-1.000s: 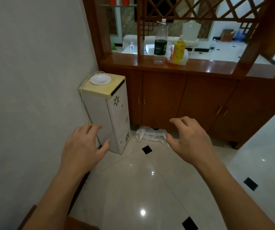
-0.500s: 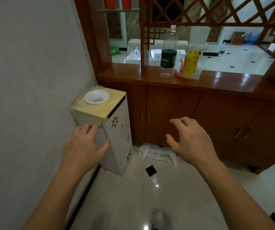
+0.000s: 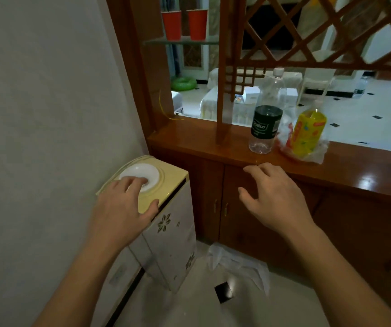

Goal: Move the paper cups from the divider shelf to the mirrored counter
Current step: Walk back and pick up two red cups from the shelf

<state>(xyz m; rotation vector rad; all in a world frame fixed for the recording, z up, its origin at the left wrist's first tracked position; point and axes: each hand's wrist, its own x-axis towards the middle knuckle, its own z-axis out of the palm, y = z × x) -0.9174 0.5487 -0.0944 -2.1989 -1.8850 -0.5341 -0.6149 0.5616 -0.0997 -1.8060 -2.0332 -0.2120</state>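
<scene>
You're looking at two paper cups (image 3: 172, 25), both showing plain red. The counter (image 3: 189, 138) is gleaming glossy red-brown wood, w/ the lattice (image 3: 319, 31) above it running in brown diamonds. You're seeing a clear bottle (image 3: 266, 123) wearing a dark label & white cap, then a yellow bottle (image 3: 307, 133) w/ red print. The dispenser (image 3: 170, 244) is showing a cream-yellow top & white sides w/ flower motifs. The floor (image 3: 189, 310) is showing white tiles w/ black diamond insets.

- 2 red paper cups (image 3: 171, 25) (image 3: 197, 24).
- 2 bottles up front: 1 clear bottle (image 3: 266, 114) w/ dark label, 1 yellow bottle (image 3: 307, 133).
- 1 water dispenser (image 3: 166, 232), floral front.
- 2 hands: left hand (image 3: 121, 215), right hand (image 3: 277, 199).
- 1 crumpled plastic sheet (image 3: 239, 263).
- 1 green ring (image 3: 183, 83), far rm.
</scene>
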